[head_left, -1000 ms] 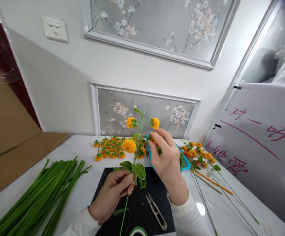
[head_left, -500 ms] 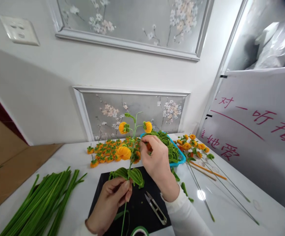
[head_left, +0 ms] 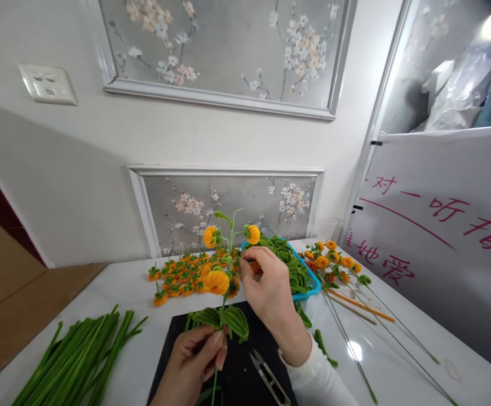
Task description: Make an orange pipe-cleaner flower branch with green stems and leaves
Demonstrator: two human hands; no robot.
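Observation:
A pipe-cleaner flower spray (head_left: 215,280) stands upright in front of me, with fuzzy orange blooms, green leaves and a thin green stem. My left hand (head_left: 197,352) pinches its stem just under the pair of large leaves (head_left: 235,321). Higher up, my right hand (head_left: 268,287) has thumb and forefinger closed on a thin side branch; some orange shows between those fingers, mostly hidden by the hand. Below the spray lies a black mat (head_left: 232,369), and on it a pair of thread snips (head_left: 268,378) rests beside my right wrist.
Rows of small orange flowers (head_left: 181,276) cover the table's back. A blue basket (head_left: 313,287) holds many green leaf pieces. Finished sprays (head_left: 332,262) and sticks (head_left: 361,304) lie to the right, green pipe cleaners (head_left: 76,361) to the left. Cardboard (head_left: 46,316) borders the left side.
My right hand has come down to the spray, and its fingers have closed on a side branch. The left hand keeps its hold on the stem. The view has shifted.

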